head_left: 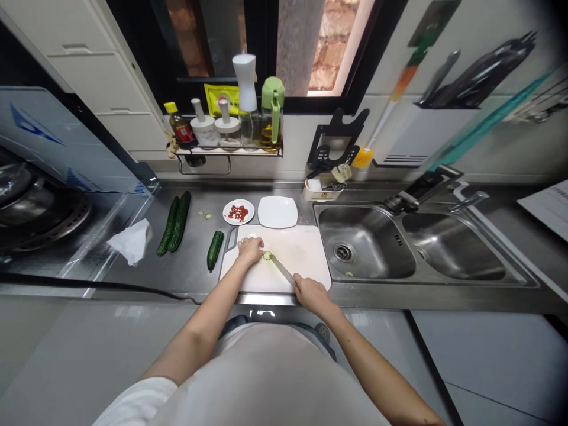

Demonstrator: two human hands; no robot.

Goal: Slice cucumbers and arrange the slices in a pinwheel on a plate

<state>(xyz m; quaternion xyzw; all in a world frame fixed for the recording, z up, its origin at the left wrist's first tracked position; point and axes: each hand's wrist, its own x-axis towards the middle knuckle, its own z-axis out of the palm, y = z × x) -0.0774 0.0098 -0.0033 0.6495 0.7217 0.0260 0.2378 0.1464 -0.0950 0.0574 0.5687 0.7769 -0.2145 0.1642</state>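
My left hand rests on the white cutting board, its fingers curled and pressed against a thin cucumber slice. How much cucumber lies under the fingers is hidden. In my right hand is the handle of a kitchen knife; its blade points up and left, with the tip at the slice. Left of the board lies a cut length of cucumber. Behind the board are a small plate of chopped red pieces and a bare white plate.
Two whole cucumbers and a crumpled white tissue lie farther left, near the stove. To the right is a double sink with a faucet. A rack of seasoning jars and bottles hangs above the counter.
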